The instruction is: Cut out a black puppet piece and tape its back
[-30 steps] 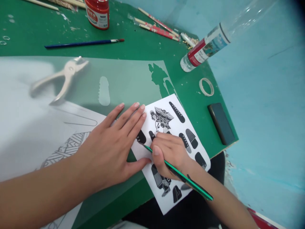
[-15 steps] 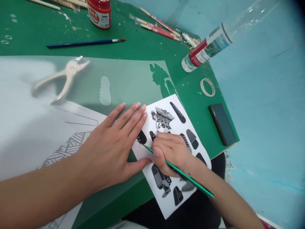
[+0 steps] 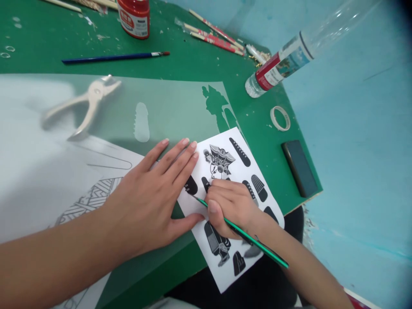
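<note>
My left hand [image 3: 157, 189] lies flat, fingers stretched out, over the left edge of a white printed sheet [image 3: 200, 244]. In my right hand [image 3: 230, 206] is a slim green-and-black pencil [image 3: 257, 244]. Its dark point touches or hovers just above the paper, close to a black printed shape [image 3: 190, 185] beside my left fingers; contact is hard to tell. Black puppet-like parts are printed on the sheet, including a head with a headdress [image 3: 220, 161]. My right hand covers some of them. The sheet's lower right part reaches past the table edge.
A white-handled punch plier [image 3: 93, 96] rests on a translucent sheet [image 3: 174, 101] on the green table [image 3: 206, 71]. Behind are a blue paintbrush [image 3: 112, 58] and a red bottle [image 3: 135, 19]. At right are a plastic bottle [image 3: 273, 71], a tape ring [image 3: 280, 118] and a dark block [image 3: 299, 168].
Almost nothing differs. The printed sheet's lower end and the pencil's back end appear shifted very slightly; both hands keep their places.
</note>
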The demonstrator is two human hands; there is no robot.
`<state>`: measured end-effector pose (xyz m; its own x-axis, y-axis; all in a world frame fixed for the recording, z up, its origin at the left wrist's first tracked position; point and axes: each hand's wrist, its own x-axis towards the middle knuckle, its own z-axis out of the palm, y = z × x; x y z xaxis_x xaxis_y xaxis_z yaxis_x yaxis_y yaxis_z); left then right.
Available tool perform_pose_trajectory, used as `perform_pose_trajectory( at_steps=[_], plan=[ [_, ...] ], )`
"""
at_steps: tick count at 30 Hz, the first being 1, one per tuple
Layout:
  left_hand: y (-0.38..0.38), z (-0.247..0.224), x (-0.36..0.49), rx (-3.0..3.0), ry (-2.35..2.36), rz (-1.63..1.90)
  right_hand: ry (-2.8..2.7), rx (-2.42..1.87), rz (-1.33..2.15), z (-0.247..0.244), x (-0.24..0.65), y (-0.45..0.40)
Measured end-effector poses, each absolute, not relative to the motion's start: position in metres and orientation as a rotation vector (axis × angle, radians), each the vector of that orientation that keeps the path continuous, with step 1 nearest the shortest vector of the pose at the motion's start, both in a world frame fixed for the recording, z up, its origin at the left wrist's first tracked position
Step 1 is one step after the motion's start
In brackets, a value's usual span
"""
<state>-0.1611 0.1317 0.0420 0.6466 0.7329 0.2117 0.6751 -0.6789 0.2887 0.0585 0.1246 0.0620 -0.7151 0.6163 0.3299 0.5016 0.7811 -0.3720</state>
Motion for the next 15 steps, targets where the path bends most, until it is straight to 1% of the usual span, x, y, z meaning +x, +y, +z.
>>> perform_pose_trajectory(
  at_steps=[8, 15],
  plan=[
    [0.132, 0.042, -0.162, 2.681, 1.165, 0.452, -2.652, -0.745, 0.352, 0.064, 0.068, 0.14],
    [0.131, 0.043, -0.162, 2.676, 1.157, 0.444, -2.585, -0.727, 0.37, 0.058, 0.069, 0.141]
  ],
)
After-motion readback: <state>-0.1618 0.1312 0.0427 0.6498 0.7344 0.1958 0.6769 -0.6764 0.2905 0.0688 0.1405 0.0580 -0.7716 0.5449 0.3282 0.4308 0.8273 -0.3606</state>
